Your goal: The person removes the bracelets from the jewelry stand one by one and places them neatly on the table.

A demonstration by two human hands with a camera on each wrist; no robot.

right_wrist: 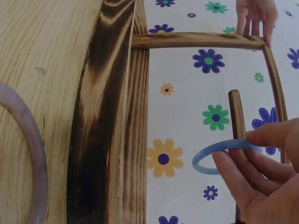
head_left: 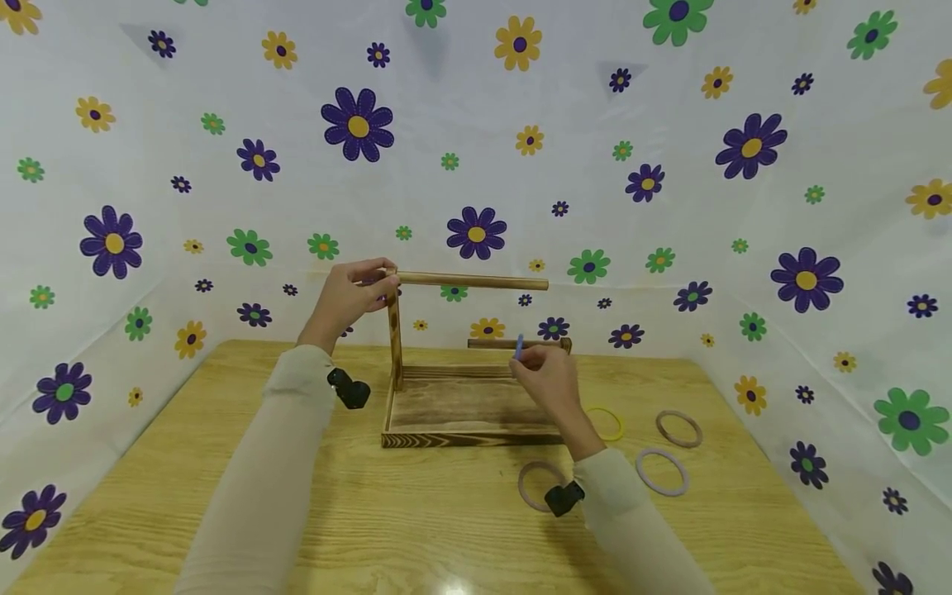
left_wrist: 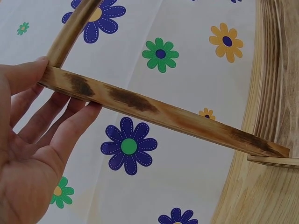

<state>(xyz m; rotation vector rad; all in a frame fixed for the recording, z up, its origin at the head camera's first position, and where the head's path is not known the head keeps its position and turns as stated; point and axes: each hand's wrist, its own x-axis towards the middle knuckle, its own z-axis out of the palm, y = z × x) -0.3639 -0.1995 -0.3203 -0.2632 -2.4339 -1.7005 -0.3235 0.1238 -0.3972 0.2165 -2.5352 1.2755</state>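
Note:
A wooden stand [head_left: 472, 440] with two horizontal rods stands on the table. My left hand [head_left: 352, 296] holds its tall left post [left_wrist: 126, 100] at the top corner, where the upper rod [head_left: 476, 281] begins; the thumb lies on one side and the fingers on the other. My right hand [head_left: 548, 376] pinches a blue bangle [right_wrist: 202, 156] between thumb and fingers. This bangle crosses the lower rod [right_wrist: 237, 112], whose free end sticks out past it. Fingers cover part of the crossing, so I cannot tell whether the bangle encircles the rod.
On the table right of the stand lie a yellow bangle [head_left: 620, 423], a brownish bangle [head_left: 699, 434] and a pale lilac bangle [head_left: 662, 493]. A mauve bangle [head_left: 523, 489] lies in front, partly behind the right wrist camera. Flower-printed cloth [head_left: 446, 99] surrounds the table.

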